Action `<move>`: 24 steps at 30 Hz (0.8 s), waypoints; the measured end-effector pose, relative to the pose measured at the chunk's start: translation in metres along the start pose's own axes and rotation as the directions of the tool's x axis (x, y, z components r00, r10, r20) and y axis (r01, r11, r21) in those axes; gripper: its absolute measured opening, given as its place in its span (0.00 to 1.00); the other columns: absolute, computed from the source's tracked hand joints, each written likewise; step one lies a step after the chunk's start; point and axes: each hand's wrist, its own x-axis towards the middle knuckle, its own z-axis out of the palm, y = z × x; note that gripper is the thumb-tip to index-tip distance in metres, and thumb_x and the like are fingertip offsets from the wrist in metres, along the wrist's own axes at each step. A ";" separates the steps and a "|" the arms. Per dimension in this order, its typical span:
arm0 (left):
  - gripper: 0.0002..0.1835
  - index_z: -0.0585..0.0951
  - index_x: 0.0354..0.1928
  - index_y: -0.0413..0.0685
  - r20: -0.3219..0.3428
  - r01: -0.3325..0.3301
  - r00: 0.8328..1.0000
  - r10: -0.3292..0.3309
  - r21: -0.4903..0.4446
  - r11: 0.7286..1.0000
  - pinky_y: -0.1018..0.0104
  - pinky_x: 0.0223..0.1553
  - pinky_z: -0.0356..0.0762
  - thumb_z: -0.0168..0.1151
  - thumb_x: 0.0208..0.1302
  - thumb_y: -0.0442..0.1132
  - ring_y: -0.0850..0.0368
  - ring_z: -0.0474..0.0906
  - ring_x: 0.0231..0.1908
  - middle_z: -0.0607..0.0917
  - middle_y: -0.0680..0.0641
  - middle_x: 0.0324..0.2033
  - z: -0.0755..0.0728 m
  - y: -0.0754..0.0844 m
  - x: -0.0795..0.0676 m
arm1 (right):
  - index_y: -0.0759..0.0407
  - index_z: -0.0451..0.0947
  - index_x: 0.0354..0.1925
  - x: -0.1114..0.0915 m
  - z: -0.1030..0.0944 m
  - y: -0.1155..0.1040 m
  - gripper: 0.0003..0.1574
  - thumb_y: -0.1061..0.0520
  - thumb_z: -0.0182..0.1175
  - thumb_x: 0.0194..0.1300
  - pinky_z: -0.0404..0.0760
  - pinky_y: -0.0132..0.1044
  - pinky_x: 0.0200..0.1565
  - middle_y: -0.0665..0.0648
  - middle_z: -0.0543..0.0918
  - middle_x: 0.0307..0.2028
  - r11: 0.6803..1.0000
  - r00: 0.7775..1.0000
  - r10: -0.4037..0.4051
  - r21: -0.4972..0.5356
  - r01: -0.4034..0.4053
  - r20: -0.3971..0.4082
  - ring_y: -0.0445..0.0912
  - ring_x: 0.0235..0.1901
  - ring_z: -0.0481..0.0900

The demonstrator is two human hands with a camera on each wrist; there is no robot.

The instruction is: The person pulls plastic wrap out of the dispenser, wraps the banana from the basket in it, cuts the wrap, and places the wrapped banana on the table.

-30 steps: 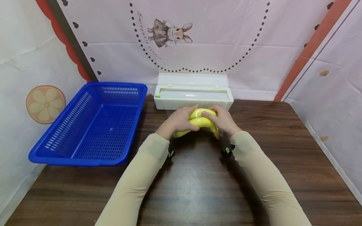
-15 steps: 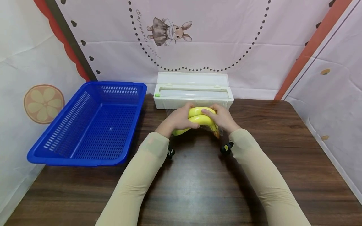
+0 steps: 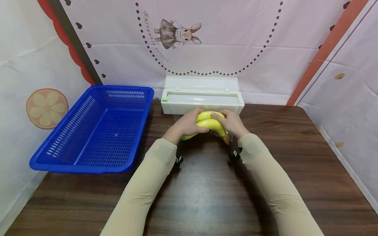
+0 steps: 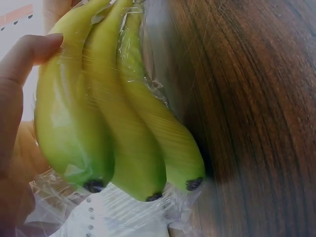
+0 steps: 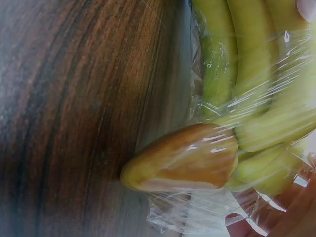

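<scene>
Your head view looks forward and down over the table (image 3: 206, 196). Both wrist views sit very close, sharing the wrapped bananas (image 4: 123, 128) from opposite ends.

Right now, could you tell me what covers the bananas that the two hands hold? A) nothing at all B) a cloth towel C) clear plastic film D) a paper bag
C: crinkled clear plastic film clings round the bananas, and shows over the brown stem end in the right wrist view, while the left hand and right hand grip the bunch.
</scene>
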 end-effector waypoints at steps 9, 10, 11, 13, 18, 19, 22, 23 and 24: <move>0.46 0.55 0.73 0.58 -0.028 0.068 0.998 -0.065 0.151 0.986 0.52 0.55 0.67 0.59 0.55 0.64 0.51 0.67 0.53 0.64 0.44 0.63 0.001 -0.001 -0.002 | 0.56 0.81 0.38 0.007 0.000 0.000 0.41 0.24 0.42 0.63 0.67 0.52 0.44 0.58 0.78 0.33 0.990 1.000 0.005 -0.139 -0.009 -0.031 0.52 0.37 0.72; 0.46 0.54 0.73 0.59 -0.026 0.073 0.997 -0.070 0.150 0.986 0.52 0.55 0.68 0.59 0.56 0.64 0.51 0.67 0.54 0.64 0.44 0.64 0.001 -0.001 -0.003 | 0.55 0.81 0.37 0.008 0.000 0.000 0.41 0.24 0.41 0.63 0.66 0.54 0.46 0.57 0.79 0.32 0.988 1.000 0.006 -0.154 -0.011 -0.030 0.52 0.37 0.72; 0.46 0.53 0.74 0.60 -0.025 0.077 0.997 -0.074 0.150 0.986 0.52 0.55 0.68 0.58 0.56 0.65 0.51 0.67 0.54 0.64 0.44 0.64 0.001 -0.001 -0.003 | 0.55 0.81 0.36 0.009 0.000 -0.001 0.41 0.24 0.41 0.63 0.66 0.54 0.46 0.57 0.79 0.31 0.987 1.000 0.012 -0.157 -0.016 -0.026 0.52 0.35 0.73; 0.47 0.51 0.74 0.61 -0.025 0.083 0.996 -0.081 0.148 0.985 0.52 0.54 0.68 0.58 0.56 0.65 0.51 0.68 0.53 0.64 0.44 0.65 0.001 -0.002 -0.003 | 0.55 0.81 0.37 0.011 0.000 -0.002 0.41 0.24 0.41 0.63 0.67 0.54 0.46 0.56 0.79 0.29 0.987 1.000 0.011 -0.160 -0.013 -0.014 0.51 0.33 0.74; 0.45 0.53 0.73 0.61 -0.038 0.064 0.998 -0.060 0.125 0.990 0.54 0.48 0.71 0.57 0.57 0.66 0.53 0.69 0.48 0.67 0.45 0.62 0.000 -0.003 -0.002 | 0.55 0.79 0.45 0.012 -0.003 -0.003 0.40 0.24 0.42 0.63 0.69 0.50 0.44 0.56 0.80 0.34 0.990 1.000 0.015 -0.140 -0.016 -0.012 0.50 0.33 0.74; 0.44 0.54 0.73 0.60 -0.042 0.056 0.998 -0.051 0.116 0.992 0.55 0.47 0.71 0.57 0.58 0.65 0.53 0.69 0.47 0.67 0.46 0.61 -0.001 -0.004 -0.002 | 0.55 0.78 0.45 0.012 -0.003 -0.003 0.41 0.24 0.43 0.63 0.69 0.49 0.43 0.56 0.80 0.35 0.990 1.000 0.020 -0.141 -0.023 -0.019 0.50 0.33 0.74; 0.43 0.57 0.72 0.58 -0.051 0.035 0.998 -0.030 0.093 0.995 0.55 0.48 0.71 0.57 0.58 0.64 0.54 0.69 0.47 0.69 0.46 0.59 -0.001 -0.005 -0.001 | 0.56 0.76 0.45 0.013 -0.003 -0.005 0.41 0.24 0.42 0.62 0.71 0.46 0.41 0.57 0.80 0.36 0.983 0.999 0.020 -0.184 -0.026 -0.035 0.51 0.33 0.74; 0.42 0.58 0.71 0.57 -0.054 0.028 0.998 -0.023 0.088 0.996 0.55 0.49 0.71 0.57 0.58 0.64 0.55 0.69 0.47 0.69 0.46 0.59 -0.001 -0.006 -0.001 | 0.56 0.76 0.46 0.013 -0.003 -0.006 0.41 0.24 0.42 0.63 0.71 0.46 0.40 0.57 0.80 0.36 0.978 0.999 0.015 -0.205 -0.022 -0.040 0.51 0.34 0.74; 0.43 0.58 0.71 0.56 -0.056 0.020 0.998 -0.015 0.085 0.996 0.55 0.49 0.71 0.58 0.58 0.64 0.55 0.69 0.47 0.69 0.46 0.60 -0.001 -0.006 -0.001 | 0.56 0.76 0.47 0.013 -0.003 -0.006 0.41 0.24 0.41 0.63 0.72 0.47 0.40 0.57 0.80 0.36 0.974 0.999 0.007 -0.224 -0.016 -0.041 0.51 0.34 0.74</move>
